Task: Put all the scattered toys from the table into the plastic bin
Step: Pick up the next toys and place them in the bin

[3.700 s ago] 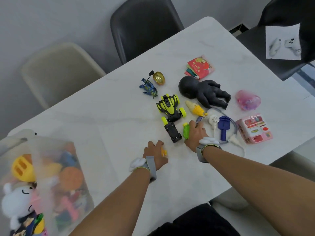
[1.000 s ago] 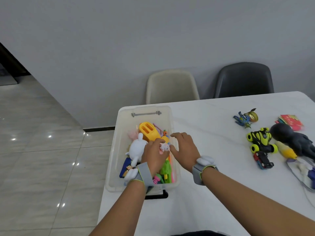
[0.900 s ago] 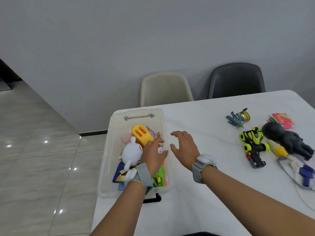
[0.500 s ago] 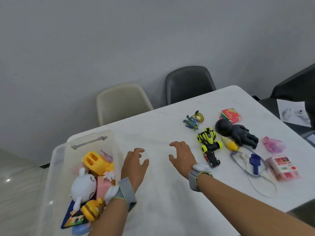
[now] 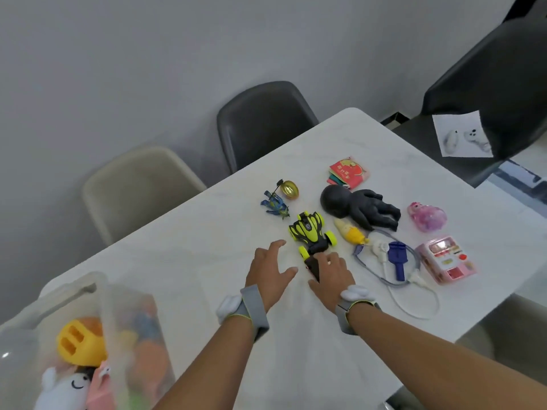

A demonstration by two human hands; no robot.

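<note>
Reaching: both hands are out over the table [image 5: 183, 261] toward the toys clustered around the yellow-green car [image 5: 310, 233], the landmark here.
Bin: the plastic bin [image 5: 88, 294] sits well to the left of the car and nearer the person, already holding toys.
Black doll [image 5: 355, 207]: just right of the car, beyond it.
Right hand [image 5: 331, 276]: lies over the small dark car [image 5: 312, 266] touching the car's near end; whether the fingers have closed on it I cannot tell.
Left hand [image 5: 269, 270]: fingers spread wide, holding nothing, just left of the car.
Advice: probably best to pinch the small dark car by its sides, lift clear of the yellow-green car's wheels, then carry left.
Writing: the red booklet [image 5: 347, 173] beyond the doll bears print, too blurred to read.
</note>
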